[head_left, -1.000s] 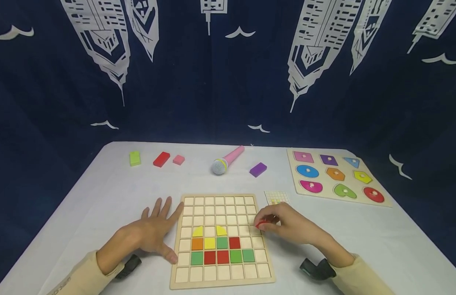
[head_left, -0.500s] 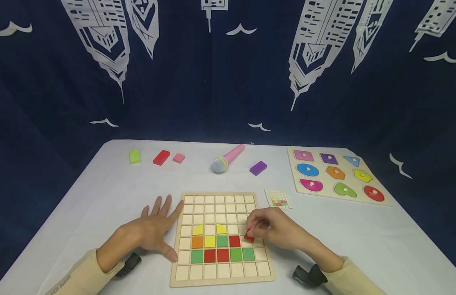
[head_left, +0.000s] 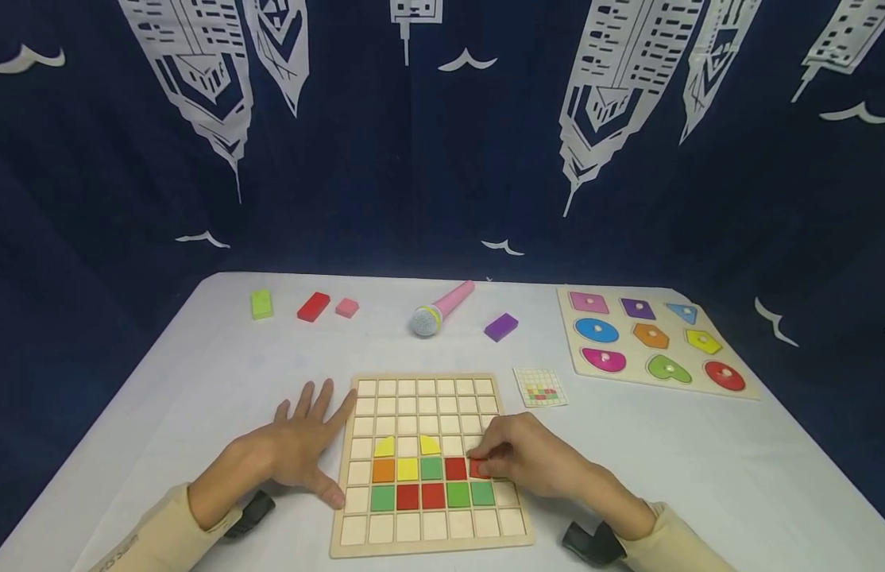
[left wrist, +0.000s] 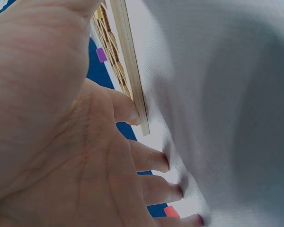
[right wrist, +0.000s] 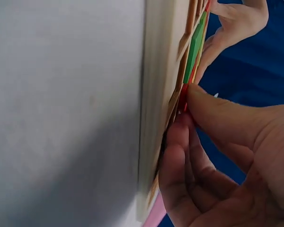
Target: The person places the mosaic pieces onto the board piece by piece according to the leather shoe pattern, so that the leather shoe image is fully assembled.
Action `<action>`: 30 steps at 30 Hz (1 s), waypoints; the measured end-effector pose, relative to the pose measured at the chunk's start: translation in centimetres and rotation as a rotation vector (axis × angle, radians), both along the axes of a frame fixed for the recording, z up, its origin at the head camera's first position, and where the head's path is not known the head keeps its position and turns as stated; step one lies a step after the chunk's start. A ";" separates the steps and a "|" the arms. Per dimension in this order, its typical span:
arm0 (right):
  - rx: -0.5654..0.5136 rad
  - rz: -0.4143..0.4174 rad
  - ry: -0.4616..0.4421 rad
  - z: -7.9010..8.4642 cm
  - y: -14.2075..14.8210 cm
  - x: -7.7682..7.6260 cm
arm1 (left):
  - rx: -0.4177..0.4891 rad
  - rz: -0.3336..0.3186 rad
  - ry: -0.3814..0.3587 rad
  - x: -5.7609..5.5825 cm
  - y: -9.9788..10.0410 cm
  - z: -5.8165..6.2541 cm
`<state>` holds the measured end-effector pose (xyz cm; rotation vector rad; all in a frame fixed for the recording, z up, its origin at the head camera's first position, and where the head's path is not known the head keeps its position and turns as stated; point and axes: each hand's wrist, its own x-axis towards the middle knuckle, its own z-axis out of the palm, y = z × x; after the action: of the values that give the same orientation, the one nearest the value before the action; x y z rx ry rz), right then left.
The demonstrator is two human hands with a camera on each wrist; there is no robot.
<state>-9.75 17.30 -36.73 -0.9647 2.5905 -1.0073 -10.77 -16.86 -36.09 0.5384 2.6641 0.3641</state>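
Observation:
A wooden grid board point(head_left: 434, 550) lies on the white table, with coloured tiles in two rows and two yellow quarter-round tiles point(head_left: 428, 446) above them. My right hand point(head_left: 539, 458) pinches a red square tile point(head_left: 477, 469) between thumb and fingers, at the cell right of another red tile point(head_left: 454, 469). In the right wrist view the red tile point(right wrist: 182, 98) sits right at the board's surface, under the thumb. My left hand point(head_left: 294, 450) is spread flat on the table, thumb and index finger at the board's left edge point(left wrist: 132, 66).
A small pattern card point(head_left: 539, 387) lies beyond the board's right corner. Farther back are a pink toy microphone point(head_left: 442, 310), a purple block point(head_left: 501, 326), a red block point(head_left: 313, 307), a pink block point(head_left: 346, 307) and a green block point(head_left: 260, 303). A shape puzzle board point(head_left: 657, 342) lies at right.
My right hand has carried the red tile leftward from the board's right edge and lowered it to the cell beside the other red tile. The pattern card is uncovered. My left hand stays put.

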 end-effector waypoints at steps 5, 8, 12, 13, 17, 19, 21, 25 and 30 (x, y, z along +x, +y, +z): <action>0.054 0.047 0.063 0.2 -0.2 0.5 | 0.001 -0.003 -0.001 -0.1 0.0 -0.1; 0.081 0.028 0.076 0.3 -0.3 0.6 | 0.001 -0.009 0.004 -0.1 -0.1 -0.2; 0.097 -0.008 0.063 0.4 -0.5 0.6 | 0.001 -0.010 0.007 -0.2 -0.1 -0.2; 0.100 -0.012 0.061 0.4 -0.5 0.6 | 0.001 -0.010 0.007 -0.2 -0.2 -0.2; 0.099 -0.008 0.066 0.5 -0.5 0.6 | 0.001 -0.005 0.001 -0.1 -0.2 -0.2; 0.092 0.008 0.076 0.6 -0.4 0.6 | -0.001 -0.004 0.004 -0.1 -0.2 -0.1; 0.090 0.030 0.087 0.6 -0.4 0.5 | -0.003 -0.003 0.008 -0.1 -0.3 0.0; 0.105 0.062 0.094 0.8 -0.1 0.6 | -0.002 -0.008 0.004 -0.1 -0.3 0.1; 0.142 0.055 0.071 1.1 0.2 0.7 | 0.010 -0.006 -0.017 -0.2 -0.4 0.3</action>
<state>-9.01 17.49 -35.63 -1.0466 2.6356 -0.7768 -10.96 -17.24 -35.84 0.5436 2.6447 0.3788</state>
